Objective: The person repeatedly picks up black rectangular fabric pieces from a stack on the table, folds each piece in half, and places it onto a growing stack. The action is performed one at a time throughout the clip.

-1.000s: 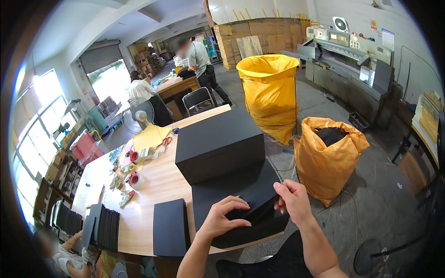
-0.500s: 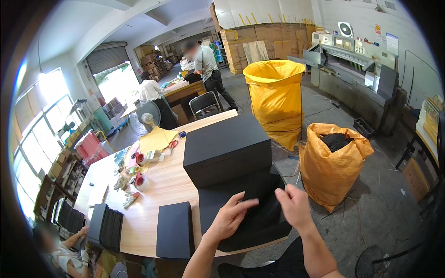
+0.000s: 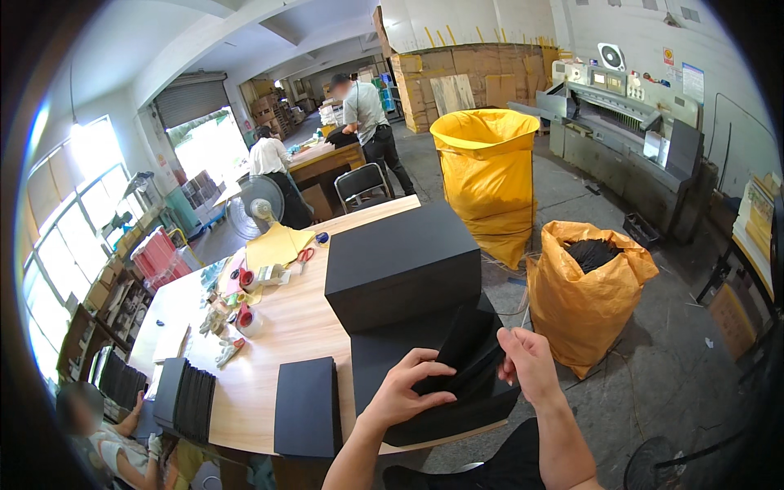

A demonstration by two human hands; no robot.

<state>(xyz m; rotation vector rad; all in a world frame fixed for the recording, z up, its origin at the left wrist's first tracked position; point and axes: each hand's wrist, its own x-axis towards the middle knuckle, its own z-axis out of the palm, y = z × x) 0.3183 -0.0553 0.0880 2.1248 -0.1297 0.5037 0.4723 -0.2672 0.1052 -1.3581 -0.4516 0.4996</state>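
A low stack of black sheets (image 3: 380, 366) lies at the table's near edge, with its upper sheets (image 3: 467, 347) lifted and bent up. My left hand (image 3: 408, 385) rests at these raised sheets, thumb and fingers curved apart and not closed on anything. On the right, my right hand (image 3: 529, 363) has its fingers curled in a pinch at the sheets' right edge. Behind both hands rises a tall block of black sheets (image 3: 400, 261). To the left is a smaller, neat black stack (image 3: 305, 407).
Scissors (image 3: 305, 257), tape dispensers (image 3: 247, 317) and yellow paper (image 3: 278, 243) lie on the wooden table (image 3: 253, 384). Right of it stand a large yellow bag (image 3: 486, 180) and an orange bag (image 3: 584, 302) with black scraps. A seated person (image 3: 122, 441) handles black stacks at lower left.
My left fingers have spread and curved around the raised sheets. My right hand has moved slightly right and down, at the sheets' edge. The sheets now stand up more.
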